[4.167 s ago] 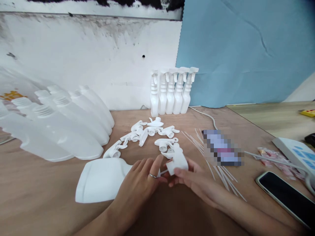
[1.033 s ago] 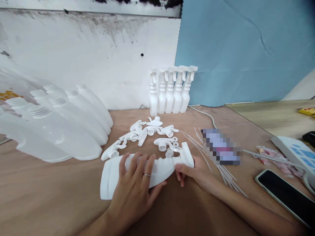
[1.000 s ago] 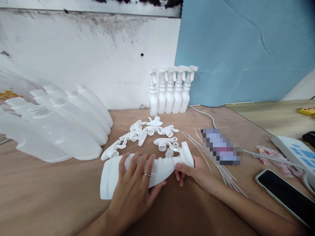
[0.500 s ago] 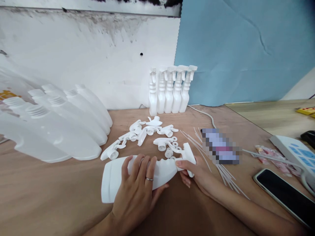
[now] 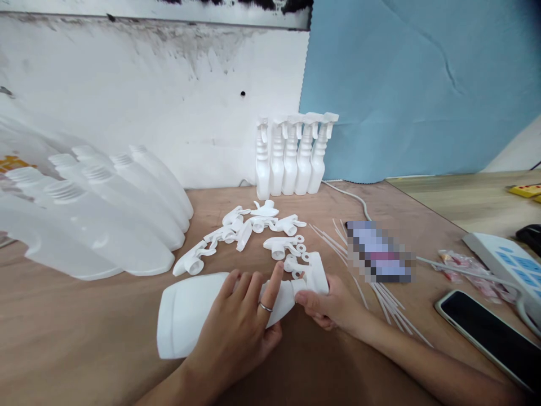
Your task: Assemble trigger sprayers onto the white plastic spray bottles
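Observation:
A white spray bottle (image 5: 190, 307) lies on its side in my hands, its base to the left and its trigger head (image 5: 313, 273) to the right. My left hand (image 5: 240, 321) wraps over the bottle's body, with the ringed index finger lifted a little. At the neck end, my right hand (image 5: 329, 301) grips the trigger head, its thumb against the collar. Just beyond the bottle lie several loose white trigger heads (image 5: 264, 224) and small white rings (image 5: 300, 248). The bottle's threads are hidden under the collar.
Several open-necked white bottles (image 5: 127, 225) stand at the left. Against the wall is a row of bottles with trigger heads (image 5: 291, 163). Thin white tubes (image 5: 386, 301), a blurred phone (image 5: 378, 254), a dark-screened phone (image 5: 490, 332) and a white power strip (image 5: 507, 265) are at the right.
The bottle has shifted left and slightly toward me, and the trigger head has turned. My left index finger has lifted, and my right hand's grip has rotated.

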Demonstrator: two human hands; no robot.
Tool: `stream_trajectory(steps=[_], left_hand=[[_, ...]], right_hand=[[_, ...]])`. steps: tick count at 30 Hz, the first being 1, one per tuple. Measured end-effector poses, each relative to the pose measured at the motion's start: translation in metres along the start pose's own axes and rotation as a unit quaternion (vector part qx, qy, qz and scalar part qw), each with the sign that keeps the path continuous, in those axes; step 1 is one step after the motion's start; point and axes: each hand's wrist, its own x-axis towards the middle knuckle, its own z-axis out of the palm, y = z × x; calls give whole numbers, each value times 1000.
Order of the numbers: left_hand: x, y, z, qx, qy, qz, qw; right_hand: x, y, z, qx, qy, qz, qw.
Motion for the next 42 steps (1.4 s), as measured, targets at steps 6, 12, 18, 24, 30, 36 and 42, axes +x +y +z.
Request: stream_trajectory(steps=[6, 12, 18, 24, 30, 36, 42], left_hand=[[3, 3, -4, -23, -30, -2, 999], [3, 7, -3, -19, -42, -15, 999], [0, 8, 2, 9, 0, -13, 1000], [0, 8, 2, 24, 5, -4, 1000], [-1, 8, 2, 20, 4, 0, 1000], [0, 8, 1, 29, -26, -7, 999], [3, 6, 2, 26, -33, -16, 999]], right_hand=[[2, 3, 4, -9, -16, -12, 1000], [-1, 6, 9, -25, -30, -20, 999], [-4, 7, 10, -77, -72, -77, 991], [-2, 8, 8, -85, -75, -81, 990], [-4, 10, 7, -81, -70, -54, 993], [-6, 5, 13, -55, -31, -43, 997], [-5, 2, 19, -22, 6, -37, 999]])
